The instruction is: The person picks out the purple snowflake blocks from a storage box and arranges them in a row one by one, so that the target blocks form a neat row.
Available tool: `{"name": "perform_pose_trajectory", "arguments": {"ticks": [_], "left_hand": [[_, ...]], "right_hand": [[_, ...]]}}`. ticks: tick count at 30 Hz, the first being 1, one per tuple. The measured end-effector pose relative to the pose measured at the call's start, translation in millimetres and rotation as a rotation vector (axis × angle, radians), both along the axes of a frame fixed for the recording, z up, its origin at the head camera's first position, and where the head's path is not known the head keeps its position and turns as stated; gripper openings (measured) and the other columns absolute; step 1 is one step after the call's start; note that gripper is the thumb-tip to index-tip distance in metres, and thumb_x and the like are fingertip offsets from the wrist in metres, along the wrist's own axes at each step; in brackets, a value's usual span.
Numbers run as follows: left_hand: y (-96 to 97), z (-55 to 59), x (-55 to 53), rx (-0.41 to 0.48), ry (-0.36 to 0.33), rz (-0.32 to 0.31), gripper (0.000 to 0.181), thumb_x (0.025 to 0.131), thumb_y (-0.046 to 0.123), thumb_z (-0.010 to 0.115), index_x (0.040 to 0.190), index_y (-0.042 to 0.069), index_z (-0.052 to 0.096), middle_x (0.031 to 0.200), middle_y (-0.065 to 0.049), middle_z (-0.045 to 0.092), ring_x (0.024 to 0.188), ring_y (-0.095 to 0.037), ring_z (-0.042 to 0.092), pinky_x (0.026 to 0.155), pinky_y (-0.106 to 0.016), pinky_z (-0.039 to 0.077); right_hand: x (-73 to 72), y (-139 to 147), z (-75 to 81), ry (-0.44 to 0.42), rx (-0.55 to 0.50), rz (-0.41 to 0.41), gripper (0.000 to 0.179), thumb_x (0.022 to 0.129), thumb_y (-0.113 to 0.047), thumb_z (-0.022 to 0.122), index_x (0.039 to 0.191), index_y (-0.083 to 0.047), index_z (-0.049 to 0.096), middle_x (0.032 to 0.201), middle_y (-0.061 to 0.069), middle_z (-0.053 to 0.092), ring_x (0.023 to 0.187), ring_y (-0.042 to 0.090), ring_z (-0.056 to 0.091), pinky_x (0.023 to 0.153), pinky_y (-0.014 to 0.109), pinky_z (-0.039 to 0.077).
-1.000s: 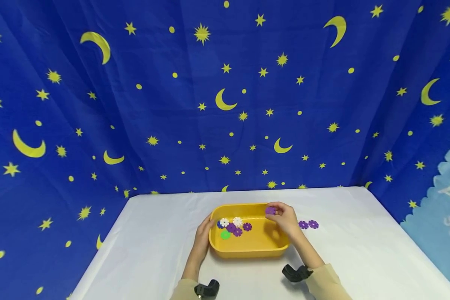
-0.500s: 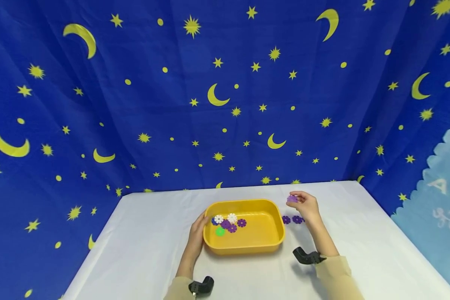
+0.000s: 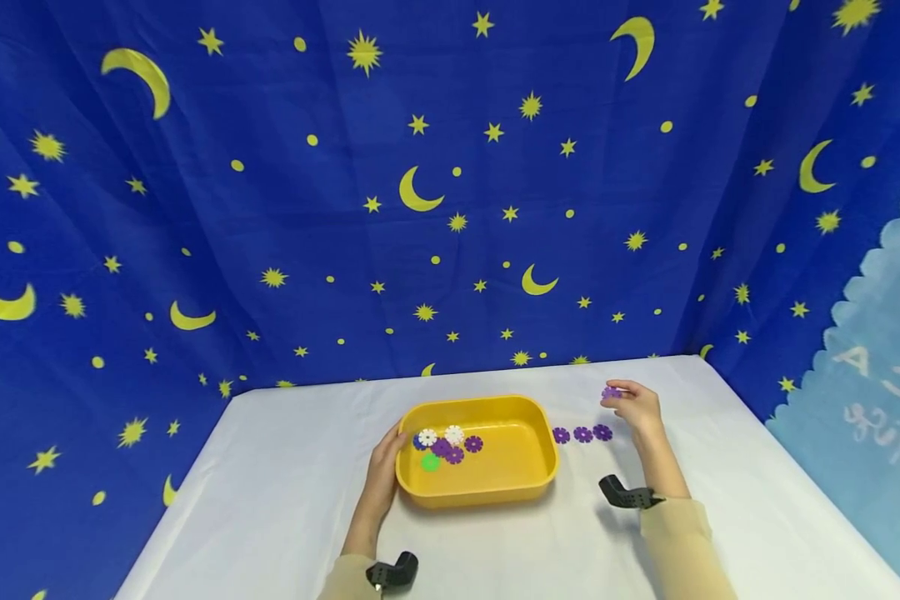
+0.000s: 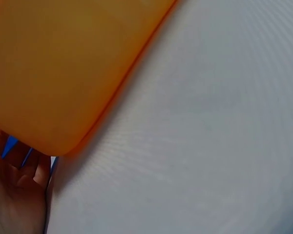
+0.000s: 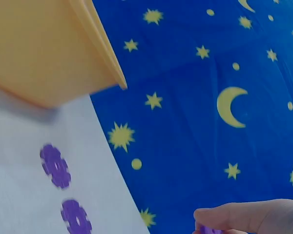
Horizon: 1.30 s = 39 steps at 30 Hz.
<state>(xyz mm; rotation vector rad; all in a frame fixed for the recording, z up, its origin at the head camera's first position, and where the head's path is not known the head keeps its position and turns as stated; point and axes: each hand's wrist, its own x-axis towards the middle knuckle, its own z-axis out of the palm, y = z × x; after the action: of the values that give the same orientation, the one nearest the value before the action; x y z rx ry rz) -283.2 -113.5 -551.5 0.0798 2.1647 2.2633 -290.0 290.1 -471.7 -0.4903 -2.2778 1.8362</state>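
Note:
My left hand (image 3: 381, 471) holds the left end of a yellow plastic tub (image 3: 480, 502), with its fingers (image 4: 31, 163) against the outer wall in the left wrist view. Inside the tub, toward the left, lie two white snowflake discs, several purple ones, a green disc (image 3: 431, 462) and a partly covered blue one. My right hand (image 3: 640, 408) pinches a purple snowflake disc (image 3: 611, 392) between thumb and fingers, raised over the table right of the tub. Below and left of it, three purple discs (image 3: 582, 434) lie in a row.
A white cloth (image 3: 270, 467) covers the table. Behind it and at the sides hangs a blue curtain (image 3: 480, 317) with yellow moons and stars. A light blue panel (image 3: 870, 367) with white letters is at the right. Each wrist wears a black camera (image 3: 628, 493).
My right hand has carried the purple disc out from over the tub to the right, past the row. The row's third disc has come into sight. My left hand stays at the tub.

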Motion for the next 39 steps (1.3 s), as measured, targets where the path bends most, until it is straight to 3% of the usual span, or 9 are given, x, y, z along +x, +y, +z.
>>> {"name": "perform_pose_trajectory", "arguments": {"ticks": [11, 19, 25, 31, 39], "left_hand": [[-1.4, 2.5, -0.9, 0.021, -0.019, -0.026, 0.053, 0.101, 0.032, 0.041, 0.147, 0.006, 0.034, 0.155, -0.013, 0.032, 0.146, -0.029, 0.024, 0.121, -0.043, 0.021], [-1.4, 1.4, -0.3, 0.005, -0.026, -0.012, 0.054, 0.100, 0.035, 0.043, 0.146, 0.008, 0.035, 0.155, -0.012, 0.032, 0.146, -0.030, 0.024, 0.121, -0.044, 0.021], [-2.7, 2.1, -0.1, 0.006, -0.021, -0.017, 0.055, 0.100, 0.035, 0.044, 0.147, 0.007, 0.035, 0.155, -0.013, 0.032, 0.146, -0.030, 0.023, 0.122, -0.044, 0.020], [-2.0, 3.1, -1.4, 0.005, -0.025, -0.009, 0.055, 0.099, 0.035, 0.044, 0.146, 0.007, 0.036, 0.155, -0.013, 0.032, 0.146, -0.031, 0.024, 0.121, -0.045, 0.021], [-1.9, 0.1, -0.5, -0.013, -0.026, -0.009, 0.058, 0.099, 0.040, 0.044, 0.146, 0.007, 0.035, 0.154, -0.014, 0.033, 0.145, -0.033, 0.025, 0.120, -0.048, 0.022]], "right_hand": [[-1.5, 18, -16.7, -0.094, 0.009, -0.024, 0.041, 0.085, 0.004, 0.057, 0.124, 0.016, 0.052, 0.075, -0.009, 0.063, 0.064, -0.005, 0.053, 0.059, 0.016, 0.051], [-4.4, 27, -33.1, -0.154, 0.052, -0.072, 0.036, 0.078, 0.005, 0.061, 0.112, 0.017, 0.059, 0.057, -0.012, 0.059, 0.052, 0.003, 0.052, 0.047, 0.018, 0.046], [-6.0, 33, -40.1, -0.206, 0.053, -0.085, 0.029, 0.073, 0.005, 0.065, 0.101, 0.013, 0.067, 0.058, -0.002, 0.066, 0.050, 0.005, 0.052, 0.044, 0.020, 0.044], [-3.9, 34, -39.6, -0.223, 0.063, -0.095, 0.024, 0.070, 0.001, 0.070, 0.094, 0.007, 0.073, 0.053, -0.013, 0.061, 0.049, 0.004, 0.054, 0.044, 0.021, 0.045], [2.0, 40, -44.6, -0.199, 0.212, -0.086, 0.023, 0.065, -0.002, 0.072, 0.084, 0.012, 0.071, 0.052, -0.007, 0.060, 0.047, 0.006, 0.051, 0.044, 0.019, 0.046]]}}
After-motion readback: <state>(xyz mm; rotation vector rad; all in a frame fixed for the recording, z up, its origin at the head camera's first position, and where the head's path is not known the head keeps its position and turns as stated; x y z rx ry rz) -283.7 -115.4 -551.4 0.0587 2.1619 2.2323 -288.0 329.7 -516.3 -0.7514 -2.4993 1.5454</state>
